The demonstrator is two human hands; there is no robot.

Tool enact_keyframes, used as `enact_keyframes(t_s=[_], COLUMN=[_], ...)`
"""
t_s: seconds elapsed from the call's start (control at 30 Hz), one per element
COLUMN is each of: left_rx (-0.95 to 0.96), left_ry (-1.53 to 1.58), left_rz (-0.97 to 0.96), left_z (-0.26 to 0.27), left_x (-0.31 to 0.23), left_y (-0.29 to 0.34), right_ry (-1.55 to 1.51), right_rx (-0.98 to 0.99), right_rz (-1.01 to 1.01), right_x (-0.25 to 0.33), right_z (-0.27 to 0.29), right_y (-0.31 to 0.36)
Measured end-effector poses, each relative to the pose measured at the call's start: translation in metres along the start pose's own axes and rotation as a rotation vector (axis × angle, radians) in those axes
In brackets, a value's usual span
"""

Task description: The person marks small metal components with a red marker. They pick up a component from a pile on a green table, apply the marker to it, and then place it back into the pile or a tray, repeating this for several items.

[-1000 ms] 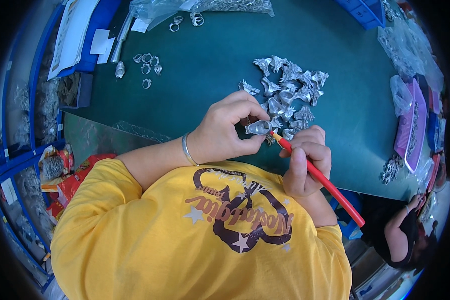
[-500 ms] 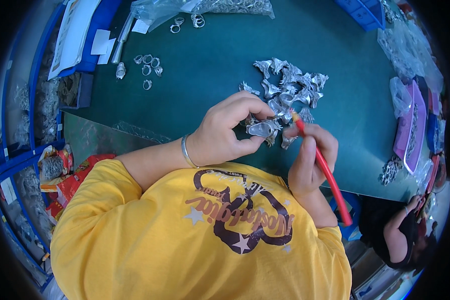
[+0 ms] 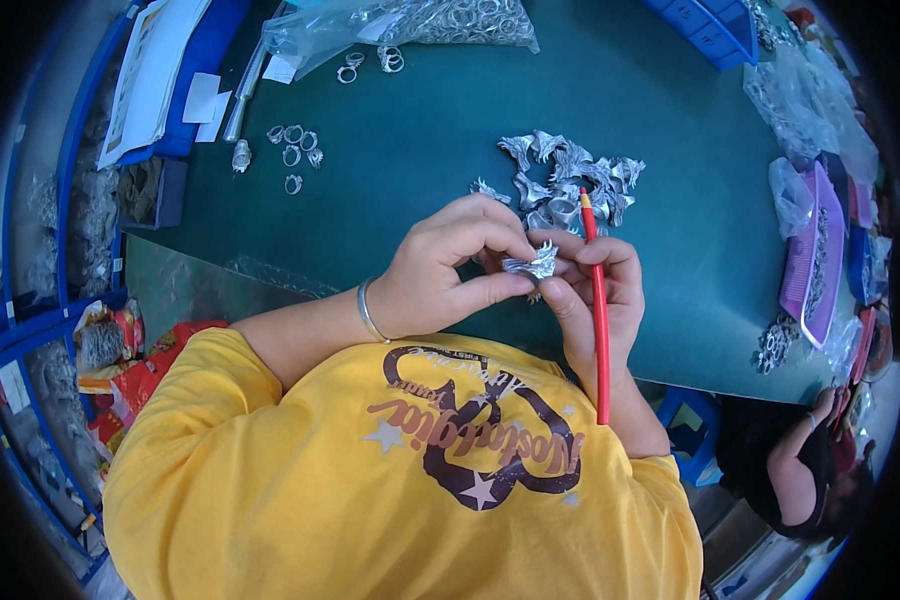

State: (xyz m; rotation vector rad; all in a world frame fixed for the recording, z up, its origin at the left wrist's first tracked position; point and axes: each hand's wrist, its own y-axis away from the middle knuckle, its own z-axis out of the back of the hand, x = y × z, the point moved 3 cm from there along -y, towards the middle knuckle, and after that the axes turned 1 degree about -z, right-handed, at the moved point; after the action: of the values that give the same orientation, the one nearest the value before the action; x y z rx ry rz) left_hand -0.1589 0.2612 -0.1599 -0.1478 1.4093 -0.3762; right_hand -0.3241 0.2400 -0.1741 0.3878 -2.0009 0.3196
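Note:
Between the fingertips of both hands is a silver metal casting (image 3: 533, 262) with a jagged, spiky edge. My left hand (image 3: 458, 258) pinches it from the left, thumb below and fingers above. On its other side, the fingertips of my right hand (image 3: 602, 290) touch it. A red pencil (image 3: 599, 310) is tucked in my right hand, its tip pointing away from me and its long end toward my shirt. Just beyond my hands lies a pile of similar silver castings (image 3: 575, 170). Part of the nearest castings is hidden behind my fingers.
Several silver rings (image 3: 293, 147) lie on the green tabletop (image 3: 390, 140) at the left. At the back is a clear bag of rings (image 3: 460, 22). A blue bin (image 3: 705, 30) and a purple basket (image 3: 815, 260) stand to the right. Another person (image 3: 785, 465) is at lower right.
My right hand has moved left to meet my left hand at the casting. The pencil has swung more upright, and the casting has been turned, showing its ridged side instead of its hollow.

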Motion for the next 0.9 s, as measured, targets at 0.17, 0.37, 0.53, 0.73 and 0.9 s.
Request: enact_keyframes(t_s=[0.17,0.37,0.53,0.73,0.9], left_rx=[-0.086,-0.103,-0.276,-0.773,-0.545], left_ry=[0.167,-0.118,-0.469,-0.875,-1.249], left_rz=[0.156,-0.042,-0.495,-1.166,-0.745], left_z=[-0.002,0.002,0.040,0.149,0.183], left_x=[0.004,0.001,-0.031,-0.096,-0.092], left_y=[0.003,0.004,-0.040,-0.157,-0.228], right_ry=[0.130,0.536,0.550,0.585,0.564], right_rx=[-0.204,-0.233,-0.215,-0.143,-0.179], right_rz=[-0.060,0.260,0.269,0.276,0.275], right_x=[0.006,0.018,0.020,0.020,0.021], right_z=[-0.001,0.012,0.008,0.001,0.006], right_y=[0.001,0.011,0.010,0.009,0.013])
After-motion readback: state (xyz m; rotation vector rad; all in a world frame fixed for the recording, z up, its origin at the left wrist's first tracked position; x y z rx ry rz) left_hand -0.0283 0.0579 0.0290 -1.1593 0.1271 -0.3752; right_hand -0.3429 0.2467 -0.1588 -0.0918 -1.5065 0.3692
